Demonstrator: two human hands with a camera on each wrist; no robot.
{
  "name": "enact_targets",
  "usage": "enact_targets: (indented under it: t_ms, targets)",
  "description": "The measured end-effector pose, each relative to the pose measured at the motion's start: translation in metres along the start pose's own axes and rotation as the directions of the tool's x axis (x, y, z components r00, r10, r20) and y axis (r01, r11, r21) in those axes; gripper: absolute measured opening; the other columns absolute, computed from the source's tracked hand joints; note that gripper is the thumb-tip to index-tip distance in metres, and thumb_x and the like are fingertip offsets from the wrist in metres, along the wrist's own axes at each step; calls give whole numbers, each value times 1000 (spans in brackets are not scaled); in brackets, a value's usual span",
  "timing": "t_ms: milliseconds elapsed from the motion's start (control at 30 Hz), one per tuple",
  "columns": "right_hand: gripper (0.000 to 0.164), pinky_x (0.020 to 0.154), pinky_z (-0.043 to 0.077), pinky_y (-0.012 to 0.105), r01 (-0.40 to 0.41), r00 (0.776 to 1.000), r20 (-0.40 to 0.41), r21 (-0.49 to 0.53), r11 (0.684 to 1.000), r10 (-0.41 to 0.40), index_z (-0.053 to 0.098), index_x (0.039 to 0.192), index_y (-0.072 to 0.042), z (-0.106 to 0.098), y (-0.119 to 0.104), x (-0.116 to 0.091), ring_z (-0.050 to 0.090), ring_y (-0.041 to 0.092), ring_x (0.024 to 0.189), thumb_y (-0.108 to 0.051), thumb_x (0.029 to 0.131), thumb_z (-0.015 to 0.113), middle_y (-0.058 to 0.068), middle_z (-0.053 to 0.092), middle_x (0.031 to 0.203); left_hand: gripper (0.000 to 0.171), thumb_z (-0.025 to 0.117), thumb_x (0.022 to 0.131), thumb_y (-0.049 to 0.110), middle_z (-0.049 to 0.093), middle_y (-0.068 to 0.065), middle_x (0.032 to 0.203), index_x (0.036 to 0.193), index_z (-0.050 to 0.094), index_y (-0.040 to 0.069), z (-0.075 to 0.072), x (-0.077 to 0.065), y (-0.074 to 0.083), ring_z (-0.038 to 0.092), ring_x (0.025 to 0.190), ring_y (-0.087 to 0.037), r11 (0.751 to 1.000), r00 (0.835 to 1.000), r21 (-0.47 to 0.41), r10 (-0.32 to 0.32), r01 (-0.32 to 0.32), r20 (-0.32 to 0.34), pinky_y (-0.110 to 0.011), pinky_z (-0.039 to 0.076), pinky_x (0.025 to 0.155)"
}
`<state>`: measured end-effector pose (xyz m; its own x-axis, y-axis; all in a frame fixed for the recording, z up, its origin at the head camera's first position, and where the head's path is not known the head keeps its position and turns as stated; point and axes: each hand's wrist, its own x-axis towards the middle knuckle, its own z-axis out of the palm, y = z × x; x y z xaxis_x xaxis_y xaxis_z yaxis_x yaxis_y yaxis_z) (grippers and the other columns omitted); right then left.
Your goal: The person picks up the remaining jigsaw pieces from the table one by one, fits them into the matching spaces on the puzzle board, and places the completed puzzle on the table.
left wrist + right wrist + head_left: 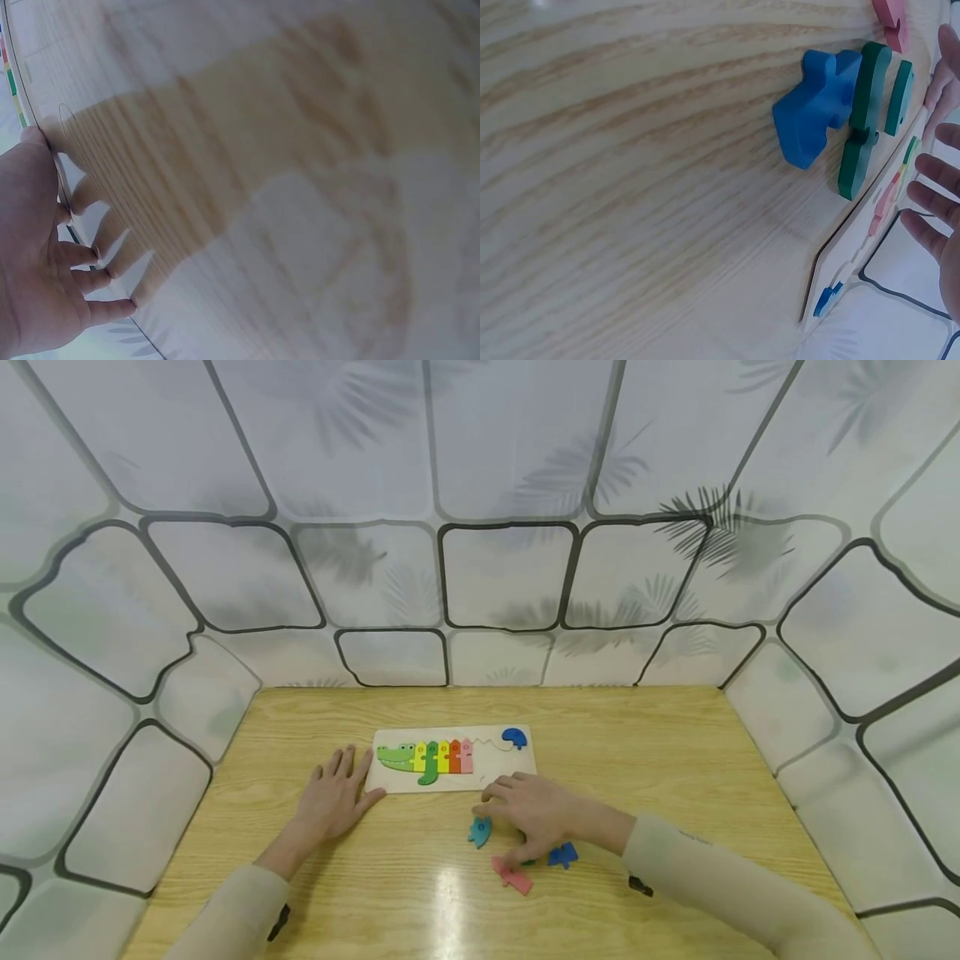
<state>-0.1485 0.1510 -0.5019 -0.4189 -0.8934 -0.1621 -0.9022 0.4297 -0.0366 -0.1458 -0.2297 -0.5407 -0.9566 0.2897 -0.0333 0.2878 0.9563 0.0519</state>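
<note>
A wooden crocodile puzzle board (pixel 397 783) lies on the table, with a green head, several coloured body pieces and a blue tail tip (pixel 514 738) on it. My left hand (pixel 330 797) rests flat with spread fingers at the board's left edge. Over the loose pieces below the board reaches my right hand (pixel 536 814), its fingers apart. Its thumb is at a pink piece (pixel 519 882); whether it touches is unclear. A teal piece (pixel 480 833) lies beneath its fingertips. A blue piece (pixel 564 855) and a dark green piece (pixel 861 124) sit nearby, the green mostly hidden in the head view.
The wood-grain table (pixel 637 735) is enclosed at the back and sides by pale cloth (pixel 502 577) with a dark outlined stone pattern and leaf prints. A bright reflection falls on the tabletop near the front middle.
</note>
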Motion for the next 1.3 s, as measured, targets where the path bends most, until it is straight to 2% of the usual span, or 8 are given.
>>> enact_targets:
  t_ms: [300, 633, 867, 1033, 1300]
  targets:
    - [88, 112, 51, 40, 16, 1000, -13, 12, 1000, -16, 51, 156, -27, 6, -6, -8, 58, 20, 133, -84, 90, 56, 1, 60, 146, 79, 54, 106, 56, 37, -33, 165, 164, 36, 6, 1, 0, 1, 39, 152, -53, 1000, 1000, -7, 1, -1, -10, -73, 41, 114]
    - [89, 111, 52, 38, 59, 998, -22, -98, 993, -62, 49, 159, -28, 7, -9, -16, 59, 19, 132, -86, 91, 50, 0, 61, 143, 80, 54, 106, 56, 36, -33, 165, 165, 35, 6, 3, 0, 0, 39, 152, -53, 1000, 1000, 2, 5, -5, -9, -73, 41, 114]
    - [91, 113, 51, 44, 77, 997, -24, -98, 992, -79, 47, 159, -29, 13, -11, -20, 59, 22, 135, -88, 91, 46, 1, 61, 146, 81, 54, 106, 57, 36, -34, 166, 165, 34, 7, 4, 1, -1, 39, 152, -53, 1000, 1000, -5, 6, -6, -13, -73, 40, 115]
    - [87, 113, 51, 44, 89, 995, -45, -99, 991, -94, 51, 156, -29, 14, -13, -22, 60, 22, 134, -87, 91, 48, 2, 63, 145, 80, 54, 106, 57, 37, -33, 165, 165, 35, 6, 4, 1, -1, 40, 152, -53, 1000, 1000, 3, 10, -10, -23, -72, 41, 114]
    - [83, 108, 53, 39, 143, 985, -72, -155, 977, -156, 56, 149, -28, 19, -15, -25, 64, 19, 128, -87, 90, 50, 1, 66, 138, 80, 53, 106, 58, 38, -34, 165, 164, 36, 6, 4, 1, 0, 40, 152, -53, 1000, 1000, 6, 9, -9, -20, -72, 41, 114]
